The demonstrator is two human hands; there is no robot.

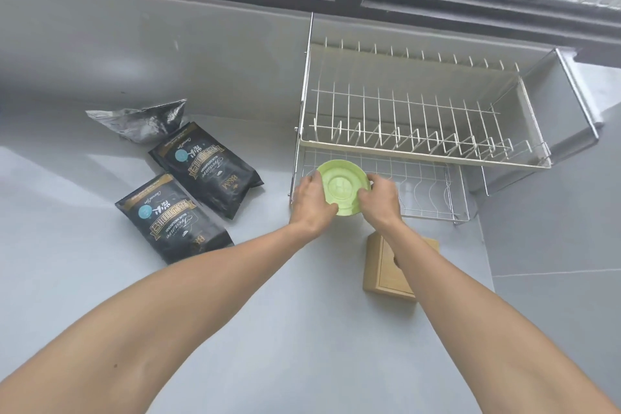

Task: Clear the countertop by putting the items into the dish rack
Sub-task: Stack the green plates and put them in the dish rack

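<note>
between both hands, left and right, each grip pinching a rim edge, the green plate hangs at the rack's lower tier mouth; best kept level and slid beyond the grip onto the wires.

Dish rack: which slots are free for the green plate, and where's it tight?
The rack's upper tier is empty along its whole length. The lower shelf is bare right of the plate. Tight at its left end, where both hands, left and right, hold the plate.
</note>
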